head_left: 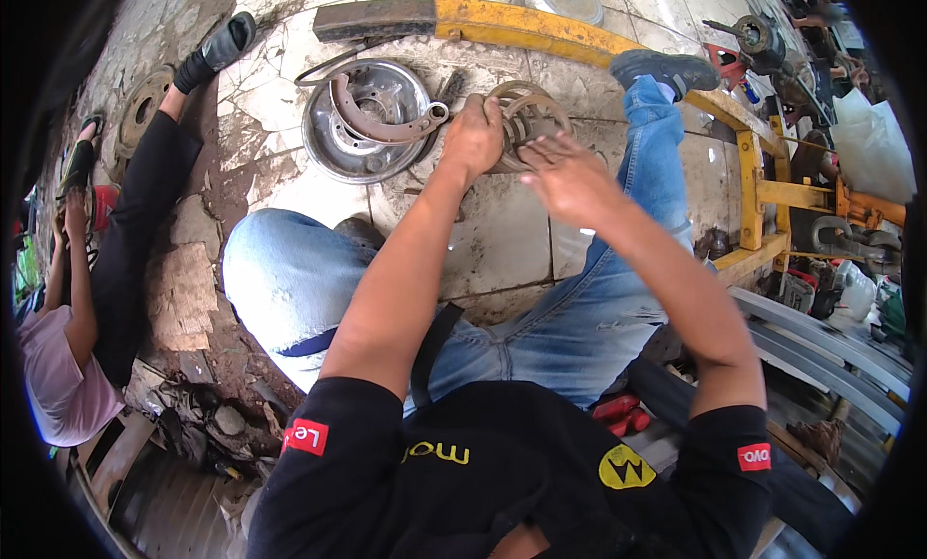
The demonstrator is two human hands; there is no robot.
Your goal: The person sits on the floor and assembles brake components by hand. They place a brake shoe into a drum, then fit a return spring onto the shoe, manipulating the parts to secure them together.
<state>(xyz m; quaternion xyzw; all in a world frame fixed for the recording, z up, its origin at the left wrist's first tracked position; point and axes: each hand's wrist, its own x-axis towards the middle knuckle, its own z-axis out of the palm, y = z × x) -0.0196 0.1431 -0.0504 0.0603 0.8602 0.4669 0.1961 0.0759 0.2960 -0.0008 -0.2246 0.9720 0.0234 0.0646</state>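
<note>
Left hand [473, 134]: knuckles up, fingers curled over the near edge of the brake shoes [526, 115] — gripping them, fingertips hidden beneath.
Right hand [565, 178]: just beside the shoes on their right, palm down, fingers stretched out and blurred; whether it touches the shoes cannot be told.
Brake shoes: curved rusty pieces stacked on the floor [502, 240] between the person's knees; the left hand covers their left part, so their number is unclear.
Backing plate [362, 125]: round grey metal disc lying flat to the left of the shoes, with another curved shoe [381, 126] across it.
Yellow frame [541, 28]: runs behind the shoes and bends down the right side — its far end is cut off by the rim.
Other person [106, 260]: seated at the left, legs in black, largely out of frame.
</note>
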